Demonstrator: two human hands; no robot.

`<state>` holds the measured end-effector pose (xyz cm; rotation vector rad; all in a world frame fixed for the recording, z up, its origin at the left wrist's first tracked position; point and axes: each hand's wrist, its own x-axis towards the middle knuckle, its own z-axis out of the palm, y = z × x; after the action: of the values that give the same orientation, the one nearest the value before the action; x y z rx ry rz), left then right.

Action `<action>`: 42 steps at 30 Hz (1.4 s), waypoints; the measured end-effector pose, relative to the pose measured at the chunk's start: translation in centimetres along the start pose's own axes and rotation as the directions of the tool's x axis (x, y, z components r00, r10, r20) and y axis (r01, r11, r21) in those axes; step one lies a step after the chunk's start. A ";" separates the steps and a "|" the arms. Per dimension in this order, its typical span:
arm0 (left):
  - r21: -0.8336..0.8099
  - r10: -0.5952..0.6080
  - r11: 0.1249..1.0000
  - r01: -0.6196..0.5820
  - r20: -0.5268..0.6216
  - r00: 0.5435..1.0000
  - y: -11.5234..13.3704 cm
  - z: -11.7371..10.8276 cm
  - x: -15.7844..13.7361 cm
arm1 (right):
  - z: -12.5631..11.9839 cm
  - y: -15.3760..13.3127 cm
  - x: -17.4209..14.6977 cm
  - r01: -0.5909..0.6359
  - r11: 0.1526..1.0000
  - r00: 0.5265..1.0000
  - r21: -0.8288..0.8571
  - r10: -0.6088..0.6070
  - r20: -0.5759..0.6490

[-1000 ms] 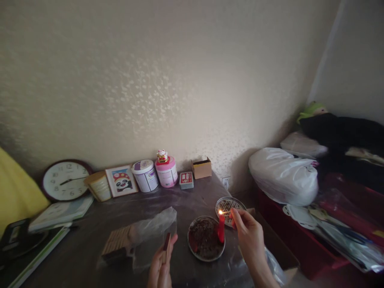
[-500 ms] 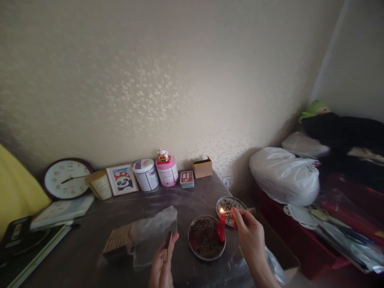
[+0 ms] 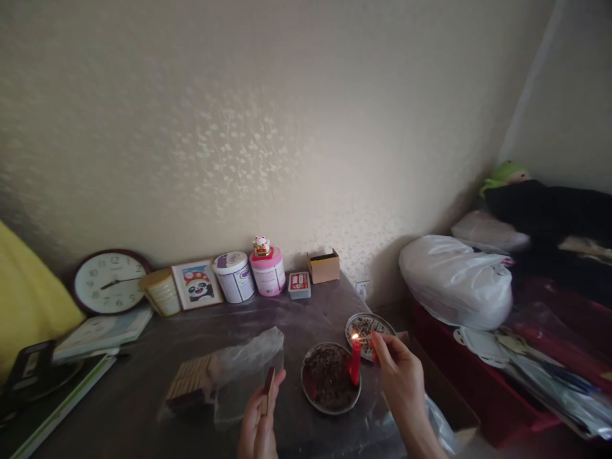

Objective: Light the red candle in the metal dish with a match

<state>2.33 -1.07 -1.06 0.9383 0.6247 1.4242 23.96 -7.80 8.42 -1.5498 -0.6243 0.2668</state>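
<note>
The red candle [image 3: 354,363] stands upright at the right edge of the round metal dish [image 3: 329,408], which is full of dark crumbs and sits on the worktop [image 3: 143,408] in front of me. A small flame burns at its tip. My right hand [image 3: 399,382] is at the candle's 3 o'clock, thumb and forefinger pinched shut on a thin match [image 3: 364,340] whose far end meets the flame at the wick. My left hand [image 3: 261,421] is at the dish's 8 o'clock, fingers closed around a flat matchbox [image 3: 268,392] held on edge.

At the candle's 1 o'clock, just beside the dish, lies a second, smaller metal dish [image 3: 370,326] with a speckled filling. At the matchbox's 10 o'clock a clear plastic bag [image 3: 243,370] lies crumpled over a slatted wooden block [image 3: 186,382].

Along the wall at 12 o'clock from my hands stand a small cardboard box [image 3: 324,266], a red and white pack [image 3: 299,284], a pink tub [image 3: 268,274] with a little cat figure [image 3: 261,245] on top, a white tub [image 3: 234,276], a framed panda picture [image 3: 197,285], a tan tub [image 3: 160,292] and a round wall clock [image 3: 106,282]. Books [image 3: 100,331] lie at 9 o'clock. A full white bag [image 3: 456,280] rests off the worktop at 2 o'clock.
</note>
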 end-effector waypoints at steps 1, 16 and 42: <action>-0.002 -0.002 1.000 0.002 -0.003 1.000 -0.1 -0.1 0.1 | 0.0 -0.1 0.0 0.001 1.000 1.000 0.004 -0.001 -0.004; -0.026 0.031 0.999 -0.031 0.002 1.000 -0.2 -0.2 0.1 | 0.1 -0.8 -0.2 0.042 0.999 0.999 0.018 -0.042 -0.029; -0.019 0.052 0.998 -0.052 0.009 0.999 -0.2 -0.1 0.0 | 0.3 0.1 -0.2 0.023 1.000 1.000 -0.019 -0.023 -0.007</action>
<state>2.37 -1.05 -1.30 0.9523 0.5824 1.4688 23.67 -7.67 8.28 -1.5600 -0.6405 0.2389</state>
